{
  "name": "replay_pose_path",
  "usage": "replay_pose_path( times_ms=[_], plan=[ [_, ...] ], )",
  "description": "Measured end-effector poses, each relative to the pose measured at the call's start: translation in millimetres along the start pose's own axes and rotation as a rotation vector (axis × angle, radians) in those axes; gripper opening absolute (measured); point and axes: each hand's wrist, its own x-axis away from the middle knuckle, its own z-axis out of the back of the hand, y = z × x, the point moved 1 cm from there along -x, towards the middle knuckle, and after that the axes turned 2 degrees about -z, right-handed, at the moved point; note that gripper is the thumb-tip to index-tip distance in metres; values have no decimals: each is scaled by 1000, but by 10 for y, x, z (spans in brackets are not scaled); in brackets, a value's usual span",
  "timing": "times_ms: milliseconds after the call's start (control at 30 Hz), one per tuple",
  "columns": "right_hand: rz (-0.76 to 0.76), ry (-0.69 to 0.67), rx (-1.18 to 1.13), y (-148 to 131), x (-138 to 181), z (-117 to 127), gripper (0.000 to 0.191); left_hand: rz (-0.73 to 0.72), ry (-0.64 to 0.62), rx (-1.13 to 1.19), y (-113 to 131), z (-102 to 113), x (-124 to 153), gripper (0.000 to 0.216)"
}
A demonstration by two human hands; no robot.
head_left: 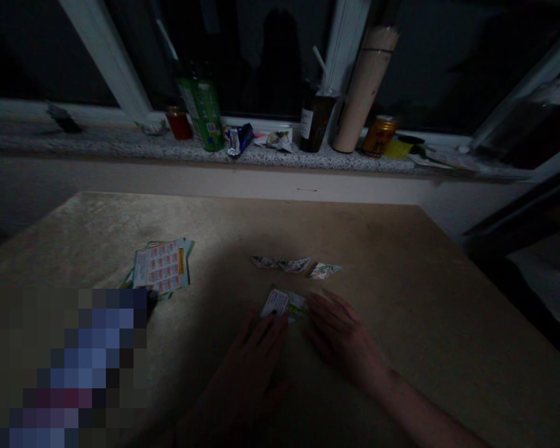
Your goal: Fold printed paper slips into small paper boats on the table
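A small printed paper (276,301), white and green with folds in it, lies flat on the table. My left hand (256,345) rests with outstretched fingers on the paper's near edge. At its right edge, the fingertips of my right hand (338,320) touch or nearly touch the green part; the fingers lie long and flat. Both hands look open, though my left hand is in deep shadow. Just beyond the paper is a row of small folded paper pieces (295,265), with another folded piece (325,270) at its right end.
A fanned stack of printed sheets (161,266) lies at the left of the table (368,233). A blurred-out object (88,354) covers the lower left. On the stone windowsill stand a green bottle (205,112), a dark bottle (315,121), a tall beige cylinder (366,90) and a gold can (379,135).
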Motion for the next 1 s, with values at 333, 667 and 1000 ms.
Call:
replay_pose_path(
  times_ms=[333,667,1000],
  plan=[
    [44,-160,-58,80,-52,-23,49,-31,35,14,-109,57,-32,55],
    [109,-270,-95,13,-55,14,49,16,100,29,-129,49,-50,56],
    [175,-227,-114,-52,-39,7,42,36,96,27,-169,36,-74,51]
  ],
)
